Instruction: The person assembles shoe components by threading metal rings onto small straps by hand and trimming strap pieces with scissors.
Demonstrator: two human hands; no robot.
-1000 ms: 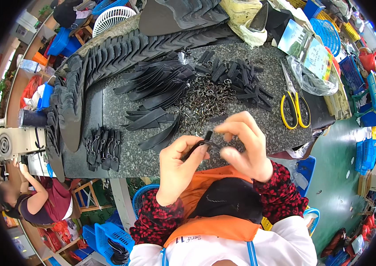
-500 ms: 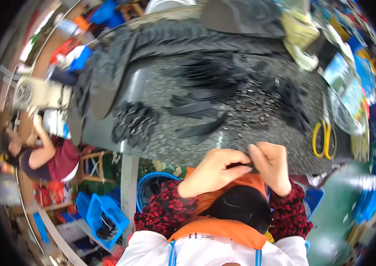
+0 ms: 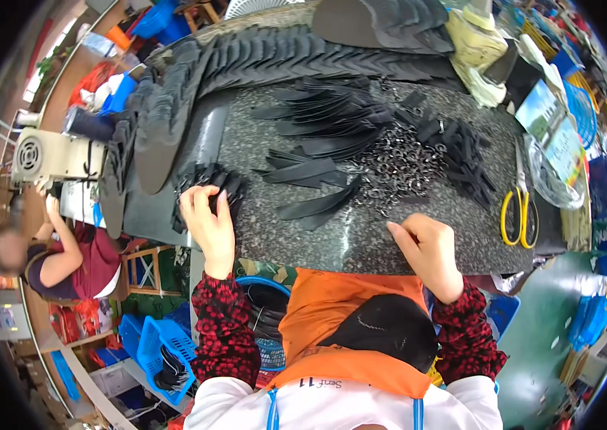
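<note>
My left hand (image 3: 208, 223) is over a small pile of black strips fitted with metal rings (image 3: 232, 184) at the table's left front. Its thumb and fingers are apart, and no piece shows between them. Above the table's front edge, my right hand (image 3: 429, 251) has its fingers curled in, with the thumb pointing at a heap of small metal rings (image 3: 400, 168); whatever it may hold is hidden. Fanned black strips (image 3: 328, 118) lie left of the rings. More short black strips (image 3: 466, 154) lie on their right.
Yellow-handled scissors (image 3: 519, 215) lie at the table's right side. Overlapping black sole-shaped pieces (image 3: 267, 57) line the back and left. A blue basket (image 3: 269, 351) stands below the front edge. A person (image 3: 74, 251) sits at a sewing machine (image 3: 49, 156) on the left.
My hands were together at the front edge; now they are apart. The left has moved left to the ringed-strip pile, and the right has stayed near its place, slightly lifted.
</note>
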